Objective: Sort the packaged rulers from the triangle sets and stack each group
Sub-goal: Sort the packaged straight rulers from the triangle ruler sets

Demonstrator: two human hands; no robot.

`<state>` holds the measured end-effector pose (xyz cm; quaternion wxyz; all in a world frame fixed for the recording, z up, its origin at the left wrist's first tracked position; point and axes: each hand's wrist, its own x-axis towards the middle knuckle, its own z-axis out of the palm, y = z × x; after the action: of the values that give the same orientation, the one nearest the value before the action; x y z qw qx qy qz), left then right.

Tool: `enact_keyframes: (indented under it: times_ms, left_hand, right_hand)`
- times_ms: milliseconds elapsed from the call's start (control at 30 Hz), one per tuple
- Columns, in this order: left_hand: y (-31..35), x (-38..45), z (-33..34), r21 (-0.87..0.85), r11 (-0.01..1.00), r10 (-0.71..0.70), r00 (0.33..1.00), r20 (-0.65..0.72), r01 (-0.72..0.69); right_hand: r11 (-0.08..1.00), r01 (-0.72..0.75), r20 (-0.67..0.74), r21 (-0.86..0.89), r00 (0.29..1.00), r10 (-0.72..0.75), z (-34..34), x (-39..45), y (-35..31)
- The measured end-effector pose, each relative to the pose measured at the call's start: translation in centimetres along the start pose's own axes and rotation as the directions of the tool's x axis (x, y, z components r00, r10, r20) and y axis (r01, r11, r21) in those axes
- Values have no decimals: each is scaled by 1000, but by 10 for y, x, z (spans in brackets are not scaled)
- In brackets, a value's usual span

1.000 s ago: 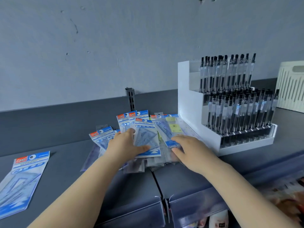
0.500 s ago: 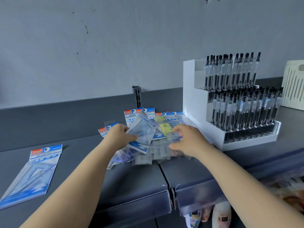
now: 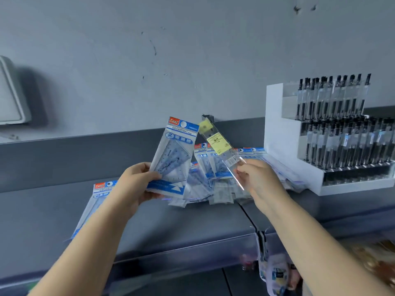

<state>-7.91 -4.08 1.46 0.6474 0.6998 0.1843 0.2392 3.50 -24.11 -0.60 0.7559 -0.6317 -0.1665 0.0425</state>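
My left hand (image 3: 134, 184) grips a blue-and-white triangle set pack (image 3: 174, 159) by its lower end and holds it upright above the shelf. My right hand (image 3: 256, 180) pinches a clear packaged ruler (image 3: 220, 146) with yellow labels, tilted up to the left. Between and behind the two hands lies a mixed pile of packs (image 3: 213, 180) on the grey shelf (image 3: 192, 221). Another triangle set pack (image 3: 100, 191) lies flat at the left, partly hidden by my left arm.
A white tiered display full of black pens (image 3: 333, 135) stands at the right, close to the pile. A grey wall rises behind the shelf, with a pale box (image 3: 10, 95) at its far left. Packaged goods (image 3: 275, 272) hang below the shelf's front edge.
Both hands have lifted off the pile: the left raised a triangle set pack, the right raised a packaged ruler. The view shifted left, so the pen display sits farther right.
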Motion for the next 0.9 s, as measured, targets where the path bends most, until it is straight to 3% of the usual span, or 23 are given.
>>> enact_keyframes:
  times_ms: [133, 300, 400, 500, 633, 767, 900]
  left_hand:
    - [-3, -17, -36, -133, 991, 22, 999, 25, -19]
    - [-8, -22, -83, -142, 989, 43, 999, -19, -45]
    - [-17, -16, -112, -126, 988, 76, 990, -121, -92]
    - [-30, -10, -149, 61, 987, 160, 959, -232, -150]
    - [-36, -15, -211, 317, 924, 287, 935, -208, -213]
    - [-43, -19, -279, 714, 681, 400, 900, -175, -164]
    - [-49, -24, -349, 863, 502, 434, 881, -190, -61]
  right_hand:
    - [967, -88, 127, 238, 990, 59, 40, -25, -2]
    - [975, -60, 267, 214, 964, 1, 96, -51, 0]
    - [983, -48, 323, 175, 946, -11, 128, -60, 3]
    - [993, -53, 373, 105, 928, 10, 163, -70, 7]
    - [996, -70, 413, 58, 910, 40, 221, -83, 13]
    - [996, -76, 458, 55, 888, 43, 286, -98, 19]
    - [998, -64, 517, 25, 855, 42, 357, -119, 24]
